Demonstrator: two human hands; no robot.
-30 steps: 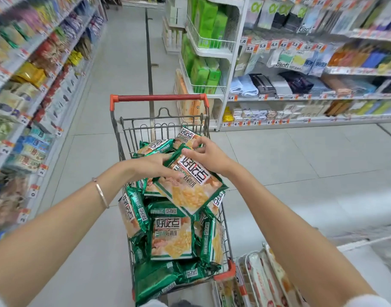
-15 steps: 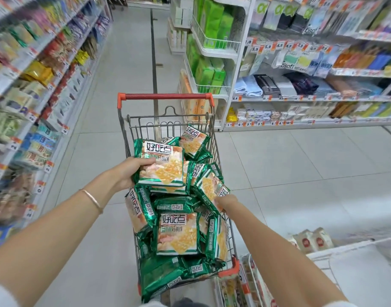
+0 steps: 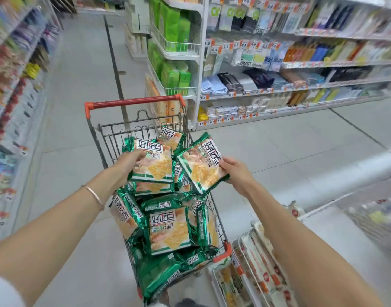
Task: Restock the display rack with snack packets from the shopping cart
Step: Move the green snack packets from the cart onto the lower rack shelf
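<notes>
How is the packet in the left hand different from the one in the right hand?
The left hand holds the left packet straight, name across the top, stacked on another; the right hand holds the right packet alone and tilted. The left packet is over the shopping cart; the right packet pokes past its side. Both have the same green wrapper.

Floor: pale grey tiles (image 3: 267, 156) with a soft sheen; a dark seam (image 3: 114, 63) runs up the aisle.
Left side: a long run of shelves (image 3: 15, 89) crowded with colourful goods, blurred.
Right side: white shelving (image 3: 300, 89) holding folded cloths (image 3: 214, 85), small boxes and hanging packs; orange-and-white price tags (image 3: 225, 47) line the shelf edges.
Shelving end: white wire baskets (image 3: 174, 47) filled with green packs.
Light: bright and even.
</notes>
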